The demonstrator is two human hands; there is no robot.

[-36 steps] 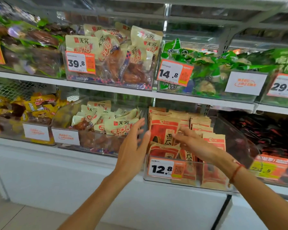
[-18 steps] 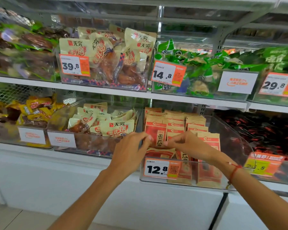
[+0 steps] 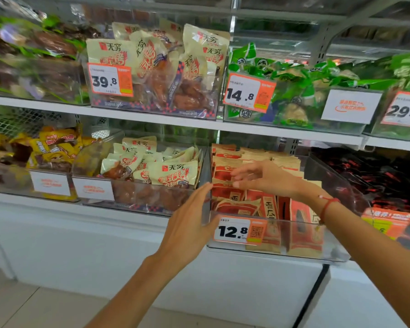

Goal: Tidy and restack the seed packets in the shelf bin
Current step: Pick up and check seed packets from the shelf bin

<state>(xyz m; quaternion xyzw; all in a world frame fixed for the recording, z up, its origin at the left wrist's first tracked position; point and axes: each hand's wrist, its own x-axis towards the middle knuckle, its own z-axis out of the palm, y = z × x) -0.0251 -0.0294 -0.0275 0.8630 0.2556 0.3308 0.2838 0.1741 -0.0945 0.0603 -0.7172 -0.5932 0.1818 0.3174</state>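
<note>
Inside the clear shelf bin the seed packets stand upright in rows, directly under the right hand, whose fingers are spread and empty, nearer than the open left hand at the bin's left wall.
</note>
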